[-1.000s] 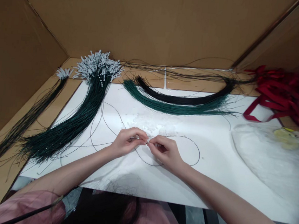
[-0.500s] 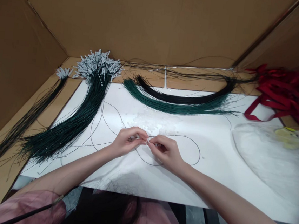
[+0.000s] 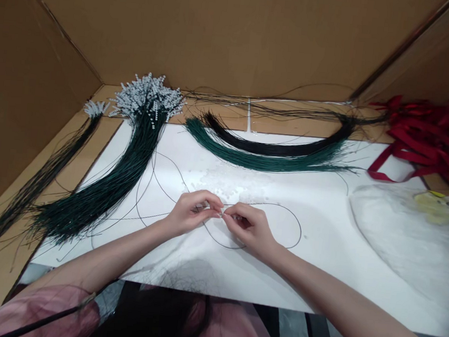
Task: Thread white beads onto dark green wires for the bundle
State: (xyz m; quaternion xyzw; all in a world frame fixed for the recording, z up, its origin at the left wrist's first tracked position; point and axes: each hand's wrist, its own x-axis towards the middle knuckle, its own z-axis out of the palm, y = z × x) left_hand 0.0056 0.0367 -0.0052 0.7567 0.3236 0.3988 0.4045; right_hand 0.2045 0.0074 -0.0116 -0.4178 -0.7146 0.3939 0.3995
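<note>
Fingertip to fingertip, my left hand (image 3: 194, 210) and my right hand (image 3: 253, 227) meet over the middle of the white board, both closed in a pinch. A tiny white bead (image 3: 221, 215) shows between the fingertips. A thin dark wire (image 3: 300, 233) runs into the pinch and makes a wide loop around and under my right hand; its end is hidden by the fingers. Just beyond the hands, small clear or whitish beads (image 3: 223, 181) lie scattered on the board.
At left lie a large bundle of green wires with white beaded tips (image 3: 129, 164) and a smaller beaded bundle (image 3: 71, 148). Green wires (image 3: 257, 161) and black wires (image 3: 274, 149) curve behind the beads. Red ribbon (image 3: 417, 144) and a clear plastic bag (image 3: 408, 239) are at right. Cardboard walls (image 3: 229, 36) surround the board (image 3: 316, 283).
Almost nothing differs. Both hands keep the same pinch in the same place, and the white bead shows slightly more between the fingertips.
</note>
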